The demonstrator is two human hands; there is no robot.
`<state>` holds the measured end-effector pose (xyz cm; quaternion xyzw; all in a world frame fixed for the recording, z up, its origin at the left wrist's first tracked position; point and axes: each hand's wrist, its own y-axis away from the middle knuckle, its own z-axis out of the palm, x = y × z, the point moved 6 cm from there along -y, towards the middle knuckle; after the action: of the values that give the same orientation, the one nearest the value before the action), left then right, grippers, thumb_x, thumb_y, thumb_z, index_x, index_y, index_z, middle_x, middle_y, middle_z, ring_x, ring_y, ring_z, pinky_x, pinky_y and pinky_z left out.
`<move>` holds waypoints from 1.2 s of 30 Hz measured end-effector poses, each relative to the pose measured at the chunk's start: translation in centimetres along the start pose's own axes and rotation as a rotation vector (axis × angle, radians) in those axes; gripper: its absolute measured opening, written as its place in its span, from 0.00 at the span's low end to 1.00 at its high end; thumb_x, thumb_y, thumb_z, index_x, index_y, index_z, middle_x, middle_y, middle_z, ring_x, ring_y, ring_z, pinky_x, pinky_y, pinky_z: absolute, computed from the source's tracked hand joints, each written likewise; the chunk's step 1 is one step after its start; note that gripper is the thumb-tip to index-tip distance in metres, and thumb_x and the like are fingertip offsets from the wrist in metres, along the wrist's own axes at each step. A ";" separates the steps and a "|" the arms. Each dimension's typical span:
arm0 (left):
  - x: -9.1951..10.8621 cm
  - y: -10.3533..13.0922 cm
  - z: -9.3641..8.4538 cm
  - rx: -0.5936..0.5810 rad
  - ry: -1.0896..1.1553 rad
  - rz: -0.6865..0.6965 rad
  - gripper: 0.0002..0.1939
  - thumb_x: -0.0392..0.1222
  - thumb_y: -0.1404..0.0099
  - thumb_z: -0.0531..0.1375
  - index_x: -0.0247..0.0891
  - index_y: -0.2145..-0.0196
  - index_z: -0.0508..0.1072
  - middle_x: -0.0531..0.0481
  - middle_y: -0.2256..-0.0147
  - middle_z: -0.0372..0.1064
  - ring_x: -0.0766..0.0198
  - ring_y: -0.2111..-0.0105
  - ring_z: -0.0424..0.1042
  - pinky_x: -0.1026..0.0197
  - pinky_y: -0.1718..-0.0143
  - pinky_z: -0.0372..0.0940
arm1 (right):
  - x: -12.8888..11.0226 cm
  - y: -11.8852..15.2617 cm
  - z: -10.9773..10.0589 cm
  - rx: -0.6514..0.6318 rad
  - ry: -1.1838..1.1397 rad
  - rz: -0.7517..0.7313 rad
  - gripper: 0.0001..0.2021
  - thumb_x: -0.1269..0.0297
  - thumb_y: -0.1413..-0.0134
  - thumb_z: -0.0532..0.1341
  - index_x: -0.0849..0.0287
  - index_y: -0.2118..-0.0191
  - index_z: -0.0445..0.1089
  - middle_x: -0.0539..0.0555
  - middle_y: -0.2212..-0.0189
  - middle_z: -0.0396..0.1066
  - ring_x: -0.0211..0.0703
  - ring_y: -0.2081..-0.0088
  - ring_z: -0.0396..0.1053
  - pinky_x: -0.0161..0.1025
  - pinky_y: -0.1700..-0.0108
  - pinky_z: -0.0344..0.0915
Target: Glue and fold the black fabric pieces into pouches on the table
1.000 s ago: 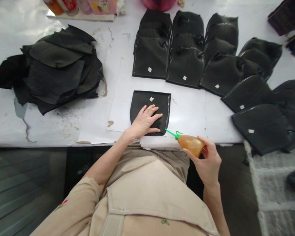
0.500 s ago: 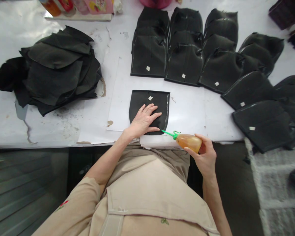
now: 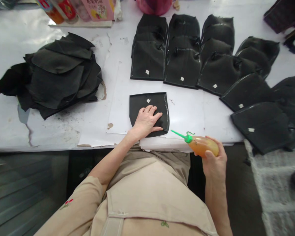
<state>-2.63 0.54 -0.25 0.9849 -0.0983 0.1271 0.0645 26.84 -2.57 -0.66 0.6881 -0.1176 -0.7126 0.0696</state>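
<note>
A black piece (image 3: 137, 106) with a small white tag lies near the table's front edge, a shiny line running down its right side. My left hand (image 3: 147, 121) rests flat on it, fingers spread. In my right hand (image 3: 215, 155) is a squeeze bottle (image 3: 203, 146) of amber liquid, its green nozzle pointing left, a little apart from the piece's lower right corner. Behind the piece, overlapping black pieces (image 3: 148, 60) with white tags lie in rows that curve round to the right.
A loose heap of black sheets (image 3: 57, 75) fills the left of the white table (image 3: 118, 98). At the back stand bottles (image 3: 66, 11), a pink box (image 3: 99, 9) and a pink container (image 3: 154, 6). A dark object (image 3: 282, 14) is at the back right.
My right hand has moved right with the bottle, and its nozzle has come away from the piece's lower right edge. The piece has turned slightly under my left hand.
</note>
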 end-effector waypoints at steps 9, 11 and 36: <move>1.3 -1.6 0.4 0.064 -0.082 -0.107 0.30 0.62 0.37 0.65 0.38 0.46 0.72 0.32 0.42 0.64 0.40 0.42 0.61 0.42 0.46 0.59 | -0.4 0.8 0.0 0.136 -0.185 -0.030 0.29 0.43 0.57 0.74 0.53 0.51 0.72 0.55 0.57 0.73 0.44 0.65 0.72 0.36 0.74 0.68; 1.3 -1.5 0.5 0.063 -0.077 -0.110 0.30 0.62 0.37 0.64 0.38 0.46 0.72 0.32 0.41 0.64 0.40 0.41 0.61 0.42 0.46 0.58 | -0.1 1.2 -0.4 0.213 -0.033 -0.085 0.29 0.53 0.60 0.77 0.54 0.51 0.71 0.54 0.54 0.72 0.45 0.62 0.73 0.37 0.70 0.71; 1.1 -1.5 0.8 0.081 -0.009 -0.120 0.30 0.60 0.36 0.65 0.38 0.44 0.71 0.30 0.39 0.62 0.37 0.41 0.60 0.39 0.45 0.57 | -0.9 3.6 1.6 0.140 0.610 -0.407 0.30 0.52 0.55 0.76 0.55 0.48 0.69 0.56 0.56 0.71 0.52 0.55 0.73 0.48 0.54 0.74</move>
<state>-1.11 1.67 -0.85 0.9914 -0.0340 0.1226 0.0316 25.09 -5.68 1.22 0.8811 -0.0007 -0.4644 -0.0891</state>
